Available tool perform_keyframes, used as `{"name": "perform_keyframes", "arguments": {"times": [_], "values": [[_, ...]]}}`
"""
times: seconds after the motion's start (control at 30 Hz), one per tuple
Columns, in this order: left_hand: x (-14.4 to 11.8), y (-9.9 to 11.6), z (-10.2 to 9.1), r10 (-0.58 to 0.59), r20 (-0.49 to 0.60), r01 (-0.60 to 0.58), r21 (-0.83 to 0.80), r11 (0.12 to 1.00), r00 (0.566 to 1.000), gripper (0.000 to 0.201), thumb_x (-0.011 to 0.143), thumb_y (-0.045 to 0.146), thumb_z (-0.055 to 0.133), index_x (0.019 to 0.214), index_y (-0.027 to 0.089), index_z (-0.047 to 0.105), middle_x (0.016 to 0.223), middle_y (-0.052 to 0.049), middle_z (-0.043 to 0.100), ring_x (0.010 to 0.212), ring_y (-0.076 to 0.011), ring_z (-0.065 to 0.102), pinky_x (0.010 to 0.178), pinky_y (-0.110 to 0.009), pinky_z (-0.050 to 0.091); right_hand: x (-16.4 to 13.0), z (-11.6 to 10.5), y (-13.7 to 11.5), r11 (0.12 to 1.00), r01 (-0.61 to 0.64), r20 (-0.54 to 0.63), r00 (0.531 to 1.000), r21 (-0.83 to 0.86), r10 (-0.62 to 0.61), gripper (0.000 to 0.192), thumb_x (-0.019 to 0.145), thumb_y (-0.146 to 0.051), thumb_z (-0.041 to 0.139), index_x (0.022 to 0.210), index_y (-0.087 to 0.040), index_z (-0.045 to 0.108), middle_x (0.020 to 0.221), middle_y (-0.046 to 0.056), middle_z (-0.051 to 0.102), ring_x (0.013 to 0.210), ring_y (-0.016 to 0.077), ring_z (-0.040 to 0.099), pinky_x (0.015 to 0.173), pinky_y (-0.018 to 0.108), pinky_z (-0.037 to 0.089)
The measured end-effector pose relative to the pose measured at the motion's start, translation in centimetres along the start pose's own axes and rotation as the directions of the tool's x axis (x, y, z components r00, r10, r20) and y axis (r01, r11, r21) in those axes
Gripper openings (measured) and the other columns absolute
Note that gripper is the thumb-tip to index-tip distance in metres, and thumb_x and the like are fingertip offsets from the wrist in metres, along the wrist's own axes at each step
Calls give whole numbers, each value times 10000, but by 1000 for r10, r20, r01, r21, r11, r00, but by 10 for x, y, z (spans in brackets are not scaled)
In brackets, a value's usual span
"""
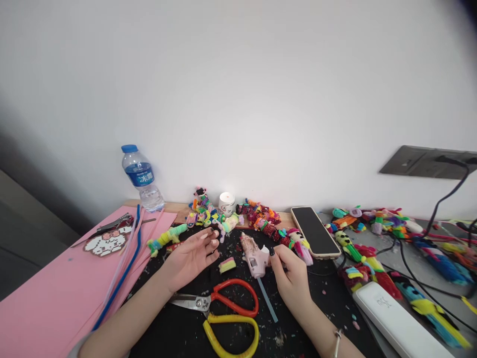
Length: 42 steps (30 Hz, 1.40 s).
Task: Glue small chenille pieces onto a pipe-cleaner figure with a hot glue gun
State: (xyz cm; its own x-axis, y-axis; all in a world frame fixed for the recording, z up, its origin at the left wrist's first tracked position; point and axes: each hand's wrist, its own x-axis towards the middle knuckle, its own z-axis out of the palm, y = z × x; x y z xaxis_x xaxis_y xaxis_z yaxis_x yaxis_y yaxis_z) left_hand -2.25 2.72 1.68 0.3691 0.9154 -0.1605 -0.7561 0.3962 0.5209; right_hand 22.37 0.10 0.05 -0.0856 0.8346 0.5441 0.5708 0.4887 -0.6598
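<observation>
The right hand (292,278) is closed around the handle side of a pale pink glue gun (257,261), which sits over the black work surface (167,333) between the two hands. The nozzle points away from the person and slightly left; this orientation probably keeps the hot end clear of the fingers. A translucent glue stick (267,301) protrudes from the rear, toward the person, presumably so that it can feed forward. The left hand (194,258) is loosely open, palm turned inward and fingers part-curled; no object is visible in it, though a very small item at the fingertips cannot be ruled out. A striped pink-and-yellow piece (227,265) lies between the left hand and the glue gun, apparently within easy reach of both. The scissors (202,303) lie below it with red and yellow loops to the right, a position that seems to suit right-hand pickup. Containers stand at the rear: a blue-capped bottle (137,174), tilted near the wall (238,99), shows clear liquid behind and below its label; a small white tub (226,205) stands among colourful fuzzy figures (268,227), its contents not discernible.
</observation>
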Motion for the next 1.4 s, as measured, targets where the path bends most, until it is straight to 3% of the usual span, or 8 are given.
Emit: {"name": "perform_keyframes", "arguments": {"times": [0.13, 0.3, 0.53, 0.8, 1.07, 1.4], "values": [[1, -2, -2, 20, -7, -20, -9, 1000, 1000, 173, 815, 17, 537, 890, 130, 643, 890, -38, 600, 744, -102, 592, 741, -274, 555, -1, 0, 0, 1000, 5, 21, 1000, -8, -4, 297, 931, -187, 381, 636, -201, 415, 617, -10, 462, 567, 122, 437, 535, 258, 341], [3, -4, -5, 31, -104, -32, -4, 999, 994, 179, 805, 2, 561, 888, 134, 649, 925, -54, 627, 815, -123, 624, 773, -274, 557, -3, 0, 1, 1000, 13, 51, 999, -18, -12, 298, 932, -179, 375, 636, -193, 409, 631, -7, 466, 573, 115, 445, 541, 249, 341], [4, -4, -3, 6, -167, -15, -51, 999, 986, 142, 786, -11, 592, 804, 121, 641, 815, -23, 601, 731, -91, 611, 758, -264, 565, -3, 0, 1, 999, 25, 40, 999, -22, -24, 272, 920, -168, 392, 651, -195, 427, 634, -7, 477, 568, 115, 470, 526, 229, 374], [8, -4, 0, 0, -356, -53, -140, 989, 934, 273, 788, -94, 488, 704, 126, 624, 744, -13, 592, 634, -87, 598, 687, -283, 581, -1, 0, -3, 997, 45, 6, 999, -56, -45, 260, 894, -139, 422, 643, -205, 403, 600, -18, 469, 521, 108, 452, 487, 208, 375], [7, -1, 1, -39, -363, -36, -198, 980, 931, 308, 823, -84, 426, 738, 144, 615, 733, -10, 580, 626, -86, 604, 675, -279, 575, -2, 4, -3, 994, 86, 12, 996, -74, -85, 233, 889, -124, 420, 671, -205, 436, 614, -10, 507, 522, 110, 496, 494, 209, 408], [8, 0, -3, -9, -287, -23, -110, 994, 958, 221, 762, -55, 563, 820, 148, 628, 884, -44, 637, 758, -126, 646, 747, -288, 567, -5, 6, -3, 992, 106, -15, 994, -62, -107, 208, 883, -132, 425, 695, -199, 484, 623, 1, 541, 547, 124, 539, 513, 215, 440]]}}
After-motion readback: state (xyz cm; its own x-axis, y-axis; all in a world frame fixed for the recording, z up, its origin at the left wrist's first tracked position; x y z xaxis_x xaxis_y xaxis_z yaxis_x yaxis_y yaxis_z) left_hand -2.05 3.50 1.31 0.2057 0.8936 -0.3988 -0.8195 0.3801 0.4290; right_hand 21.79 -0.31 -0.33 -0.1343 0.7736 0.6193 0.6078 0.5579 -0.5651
